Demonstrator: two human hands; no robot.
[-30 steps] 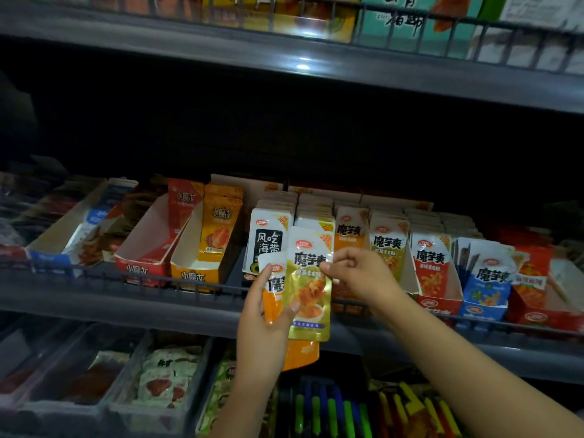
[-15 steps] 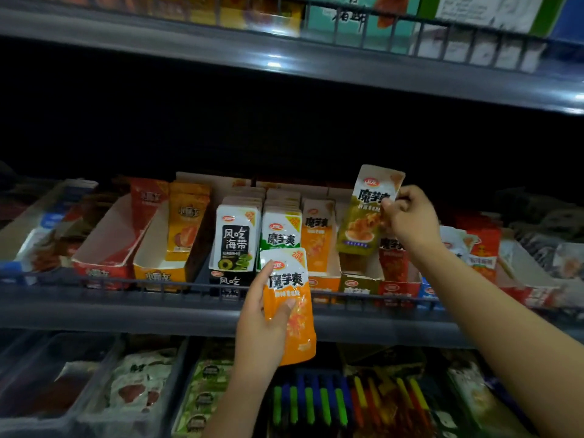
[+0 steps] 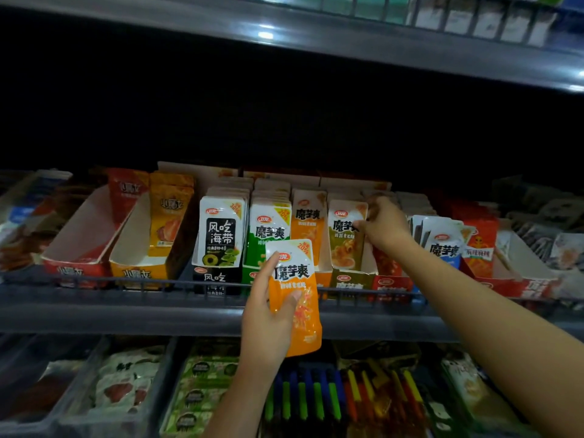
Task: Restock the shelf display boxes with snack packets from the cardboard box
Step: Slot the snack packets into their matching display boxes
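Head view, shelf: I see the middle shelf [image 3: 189,311] lined with display boxes of snack packets; the cardboard box is out of frame.
Right hand: my right hand [image 3: 384,224] reaches to the olive box [image 3: 349,281], fingers curled on the top corner of the olive packet [image 3: 346,235], which stands upright at the front of its row.
Left hand: my left hand [image 3: 268,324] grips the orange packet [image 3: 295,298] from the side, thumb across its face, held in front of the shelf rail and just below the orange box [image 3: 320,279].
Change: half a second ago the olive packet was up in the air above the boxes in my right hand; now it sits down in its box. The orange packet has stayed in my left hand throughout.
Meaning: one packet looks placed, pending release, which I cannot confirm.
Next, by my reading: the orange packet goes into the orange row, directly left of the olive one.
Risk: the orange row looks tightly flanked, so the packet could catch on its neighbours.
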